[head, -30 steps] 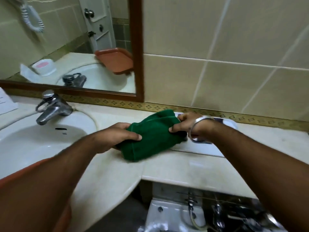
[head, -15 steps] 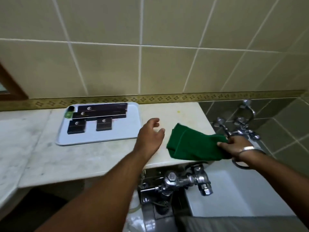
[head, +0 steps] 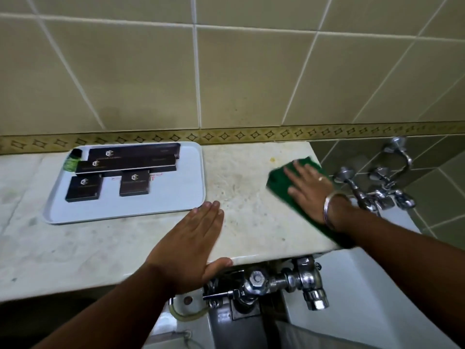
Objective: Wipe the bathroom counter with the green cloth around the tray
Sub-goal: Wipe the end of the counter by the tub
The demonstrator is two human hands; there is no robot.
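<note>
The green cloth lies flat on the right end of the pale marble counter. My right hand presses down on it with fingers spread, a metal bangle on the wrist. My left hand rests flat on the counter near its front edge, fingers together, thumb over the edge, holding nothing. Its fingertips are just beside the front right corner of the white tray, which carries several dark boxes and a small green bottle.
A tiled wall with a patterned border backs the counter. Chrome taps stand off the counter's right end. A chrome flush valve sits below the front edge. A yellow spot marks the counter near the cloth.
The cloth went from bunched at the counter's right edge to spread flat under my right palm. My left hand dropped onto the counter beside the tray. The view shifted right from the sink.
</note>
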